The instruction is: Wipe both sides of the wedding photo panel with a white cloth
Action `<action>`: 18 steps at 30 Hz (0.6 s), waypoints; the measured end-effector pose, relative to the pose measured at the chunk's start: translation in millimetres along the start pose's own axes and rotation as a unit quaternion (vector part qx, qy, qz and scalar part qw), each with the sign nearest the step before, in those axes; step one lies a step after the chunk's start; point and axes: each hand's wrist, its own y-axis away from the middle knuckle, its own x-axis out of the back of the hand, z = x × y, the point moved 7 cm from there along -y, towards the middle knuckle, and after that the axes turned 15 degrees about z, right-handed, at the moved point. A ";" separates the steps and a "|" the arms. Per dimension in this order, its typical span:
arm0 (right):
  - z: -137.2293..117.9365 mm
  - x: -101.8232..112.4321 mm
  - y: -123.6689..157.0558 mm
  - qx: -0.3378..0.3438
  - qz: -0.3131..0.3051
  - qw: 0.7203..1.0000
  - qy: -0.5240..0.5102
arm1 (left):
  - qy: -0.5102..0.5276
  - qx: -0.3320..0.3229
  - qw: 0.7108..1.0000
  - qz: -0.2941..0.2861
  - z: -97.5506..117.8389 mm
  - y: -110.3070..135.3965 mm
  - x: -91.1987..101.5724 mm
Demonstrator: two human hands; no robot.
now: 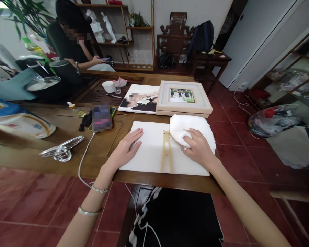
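Note:
A white board, the back of a picture frame, lies face down on the wooden table in front of me, with a tan stand leg on its middle. My left hand rests flat on the board's left part, fingers stretched out. My right hand presses a fluffy white cloth against the board's upper right, fingers bent over the cloth.
Beyond the board lie a framed photo and a large photo print. A phone on a cable, a metal object and a bag sit to the left. A seated person is at the far side.

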 end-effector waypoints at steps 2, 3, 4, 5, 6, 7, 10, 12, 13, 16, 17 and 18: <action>-5.3 5.4 -0.9 -0.004 -0.008 1.000 -0.009 | 0.002 0.003 1.000 -0.001 -0.1 1.3 -0.6; -10.6 9.6 0.0 -0.006 -0.018 1.000 -0.016 | 0.004 0.004 1.000 0.000 -0.3 1.9 -0.8; -17.7 14.9 1.9 -0.009 -0.033 0.999 -0.025 | 0.006 0.003 1.000 0.002 -0.4 2.4 -0.9; -26.1 21.1 4.9 -0.014 -0.052 0.998 -0.035 | 0.008 0.002 1.000 0.004 -0.6 2.9 -0.9; -35.4 27.9 9.0 -0.021 -0.074 0.996 -0.047 | 0.009 0.002 1.000 0.005 -0.7 3.4 -1.0; -44.9 34.6 13.8 -0.031 -0.101 0.993 -0.062 | 0.010 0.002 1.000 0.005 -0.9 3.7 -1.0; -67.4 52.0 28.5 -0.064 -0.169 0.977 -0.113 | 0.011 0.009 1.000 -0.003 -1.5 4.4 -1.0; -71.6 57.6 33.7 -0.085 -0.188 0.968 -0.145 | 0.013 0.015 1.000 -0.011 -1.9 4.7 -1.2; -69.8 57.8 34.2 -0.094 -0.190 0.964 -0.161 | 0.014 0.016 1.000 -0.014 -2.1 4.8 -1.3; -52.5 48.3 26.3 -0.111 -0.174 0.958 -0.200 | 0.017 0.012 1.000 -0.016 -3.3 5.2 -2.0; -44.6 43.1 21.0 -0.110 -0.161 0.958 -0.208 | 0.019 0.010 1.000 -0.015 -3.8 5.2 -2.1; -36.6 37.5 14.8 -0.106 -0.146 0.960 -0.213 | 0.020 0.009 1.000 -0.012 -4.4 5.2 -2.1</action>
